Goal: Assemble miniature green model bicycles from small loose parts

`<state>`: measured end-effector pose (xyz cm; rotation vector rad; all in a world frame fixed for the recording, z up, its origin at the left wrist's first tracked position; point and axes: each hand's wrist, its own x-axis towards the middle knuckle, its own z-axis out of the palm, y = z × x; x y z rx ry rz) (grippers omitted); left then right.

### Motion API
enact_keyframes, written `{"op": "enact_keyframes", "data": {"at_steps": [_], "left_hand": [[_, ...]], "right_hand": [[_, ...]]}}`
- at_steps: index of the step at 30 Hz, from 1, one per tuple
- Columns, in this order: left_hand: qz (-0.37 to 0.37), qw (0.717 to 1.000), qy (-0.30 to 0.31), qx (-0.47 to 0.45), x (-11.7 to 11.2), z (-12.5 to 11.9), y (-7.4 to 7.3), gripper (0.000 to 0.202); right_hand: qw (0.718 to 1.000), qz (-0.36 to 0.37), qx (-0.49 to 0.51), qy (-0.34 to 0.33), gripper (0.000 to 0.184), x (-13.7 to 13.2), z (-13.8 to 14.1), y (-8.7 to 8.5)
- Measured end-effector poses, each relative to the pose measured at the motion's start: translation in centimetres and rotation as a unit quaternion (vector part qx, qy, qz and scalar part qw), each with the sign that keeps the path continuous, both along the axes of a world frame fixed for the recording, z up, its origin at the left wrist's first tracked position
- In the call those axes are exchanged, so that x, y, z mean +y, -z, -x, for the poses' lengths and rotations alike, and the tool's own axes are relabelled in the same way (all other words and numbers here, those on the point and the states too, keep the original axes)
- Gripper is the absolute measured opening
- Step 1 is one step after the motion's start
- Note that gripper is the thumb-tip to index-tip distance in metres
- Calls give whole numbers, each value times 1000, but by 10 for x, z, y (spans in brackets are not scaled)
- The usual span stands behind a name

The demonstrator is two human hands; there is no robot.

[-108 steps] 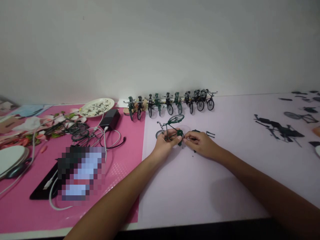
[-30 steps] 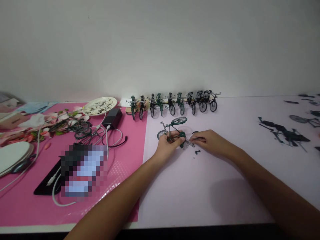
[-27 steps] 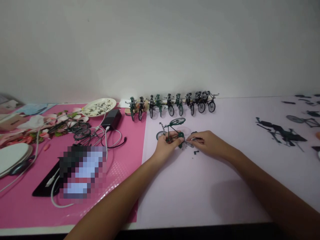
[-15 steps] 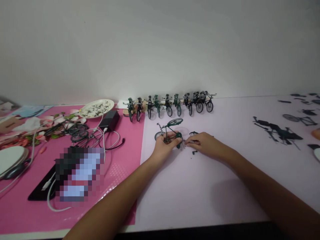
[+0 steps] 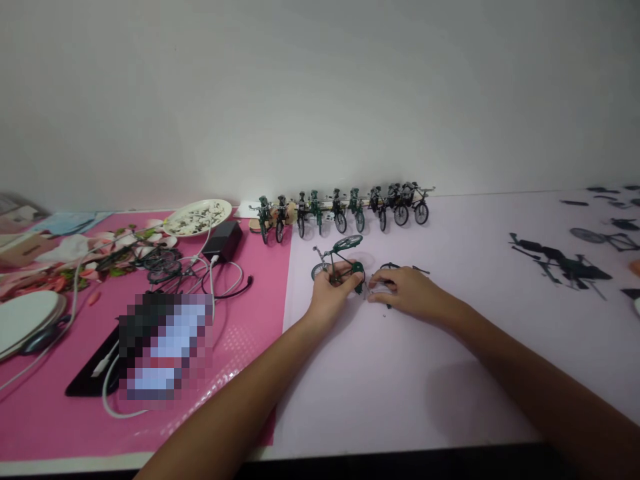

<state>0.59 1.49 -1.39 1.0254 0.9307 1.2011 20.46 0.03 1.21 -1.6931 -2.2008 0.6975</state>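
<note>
A small green toy bicycle [image 5: 345, 252] lies tilted on the pale table, one wheel up. My left hand [image 5: 333, 293] is closed round its frame near the green chain cover. My right hand [image 5: 407, 292] is pinched on a thin tool whose tip meets the bicycle's crank area; the tool is mostly hidden by my fingers. Small dark parts [image 5: 400, 268] lie just behind my right hand.
A row of finished toy bicycles [image 5: 345, 207] stands along the wall. On the pink mat [image 5: 240, 347] at left are a plate [image 5: 196, 217], a black charger [image 5: 223, 240] with cables, and a blurred phone [image 5: 160, 343]. Loose black bicycle parts [image 5: 560, 260] lie at right.
My right hand has closed in on the bicycle and now covers the small dark part that lay in front of it. The left hand has held its grip.
</note>
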Motion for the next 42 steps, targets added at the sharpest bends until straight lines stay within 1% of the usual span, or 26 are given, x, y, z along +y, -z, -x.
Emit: {"op": "enact_keyframes", "data": {"at_steps": [4,9,13,15,18,24,28,31,35,37,39,40,42], "left_hand": [[0,1000,0,-1,0,0,2,38],[12,1000,-4,-1,1,-2,1,37],[20,1000,-8,-12,1,-2,0,36],[19,1000,-10,-13,1,-2,0,35],[14,1000,-9,-12,1,-2,0,35],[13,1000,-2,-8,1,-2,0,36],[14,1000,-2,-8,1,-2,1,36],[15,1000,-2,-4,1,-2,1,35],[16,1000,4,-7,0,-2,0,33],[14,1000,5,-13,0,-2,-1,32],[15,1000,3,-18,0,-2,-1,31],[16,1000,1,-17,0,-2,-1,31],[17,1000,2,-12,-1,-2,-1,31]], "right_hand": [[1000,-7,3,4,26,3,-3,4],[998,-22,-40,33,23,6,-3,6],[994,-54,-74,61,22,5,-1,6],[995,-59,-55,59,22,4,1,5],[999,-39,-3,31,25,2,2,3],[1000,-21,11,7,29,3,1,7],[999,-30,14,21,27,7,-1,11],[999,-34,18,35,28,8,-2,12],[994,-63,56,72,30,9,-9,5],[992,-75,47,90,32,10,-18,-1],[992,-78,16,102,33,13,-29,-8],[993,-71,-5,95,33,15,-34,-11],[997,-39,-26,58,32,16,-43,-16]]}}
